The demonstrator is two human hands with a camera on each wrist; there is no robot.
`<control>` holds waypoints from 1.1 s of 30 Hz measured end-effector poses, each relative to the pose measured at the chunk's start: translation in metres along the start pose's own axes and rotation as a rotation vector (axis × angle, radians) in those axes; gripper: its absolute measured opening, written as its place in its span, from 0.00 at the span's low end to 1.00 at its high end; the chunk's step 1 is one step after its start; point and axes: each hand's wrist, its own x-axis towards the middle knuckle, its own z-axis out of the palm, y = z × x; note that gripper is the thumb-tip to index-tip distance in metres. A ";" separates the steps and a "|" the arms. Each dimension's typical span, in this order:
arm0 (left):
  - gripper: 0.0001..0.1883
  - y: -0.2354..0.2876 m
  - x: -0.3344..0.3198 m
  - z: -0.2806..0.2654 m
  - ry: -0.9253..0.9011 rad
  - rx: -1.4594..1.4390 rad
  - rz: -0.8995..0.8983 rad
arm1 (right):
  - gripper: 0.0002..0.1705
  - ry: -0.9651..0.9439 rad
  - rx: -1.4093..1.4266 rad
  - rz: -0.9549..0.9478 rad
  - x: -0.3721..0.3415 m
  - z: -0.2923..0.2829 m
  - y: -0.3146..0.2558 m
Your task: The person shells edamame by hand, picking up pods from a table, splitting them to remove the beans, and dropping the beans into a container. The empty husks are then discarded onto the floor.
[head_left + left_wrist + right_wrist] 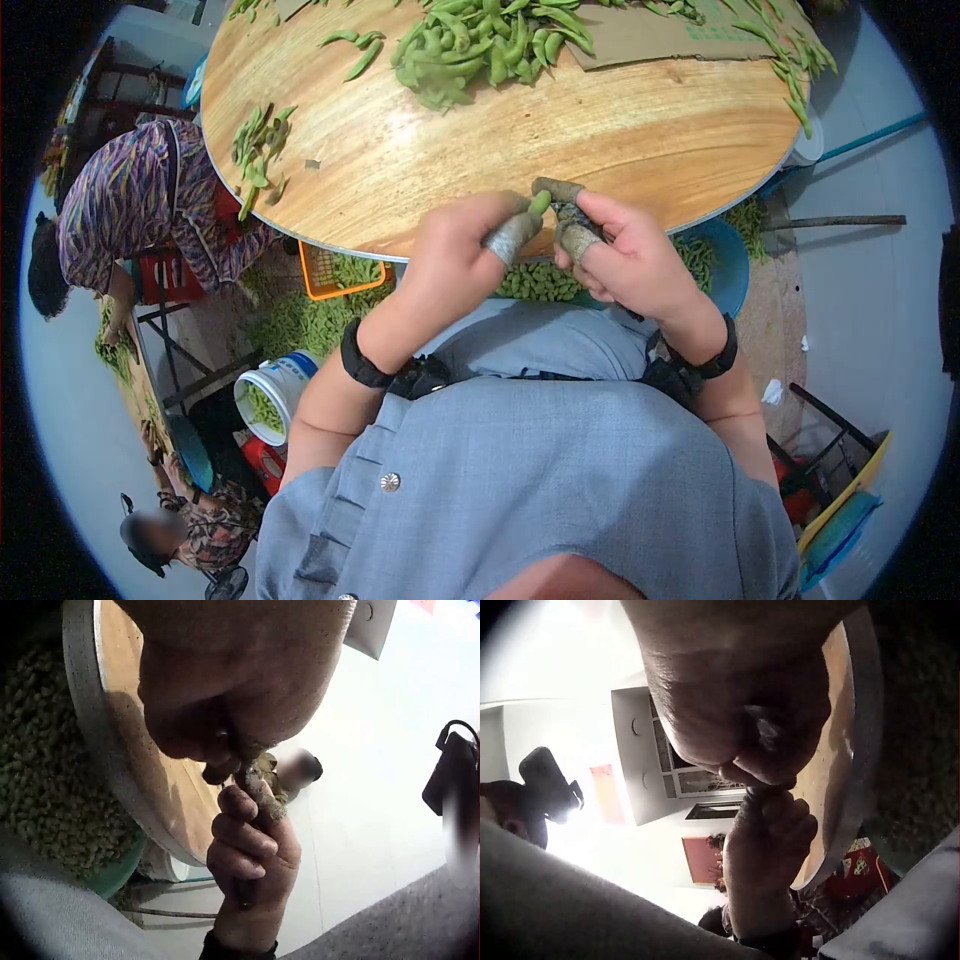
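Observation:
A small green soybean pod (pixel 541 202) shows between the two hands, low over the table's near edge. My left hand (pixel 462 245) pinches it between thumb and forefinger; pale, dirty tape wraps one finger. My right hand (pixel 635 250) meets it from the other side, its fingers curled and its covered, soiled thumb and forefinger at the pod's end. Both wrist views show the left hand (pixel 769 847) and right hand (pixel 251 847) meeting at the fingertips, where the pod is mostly hidden.
A round wooden table (pixel 400 170) bears a heap of pods (pixel 480 45) and flattened cardboard (pixel 680 35). Below stand an orange basket (pixel 318 270), a blue tub (pixel 730 262) and a white bucket (pixel 275 385). Two people work at the left, one bent over in a patterned top (pixel 130 190).

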 end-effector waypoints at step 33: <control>0.10 -0.011 0.011 0.022 0.306 0.996 0.487 | 0.21 0.212 -0.091 0.013 0.009 0.014 -0.003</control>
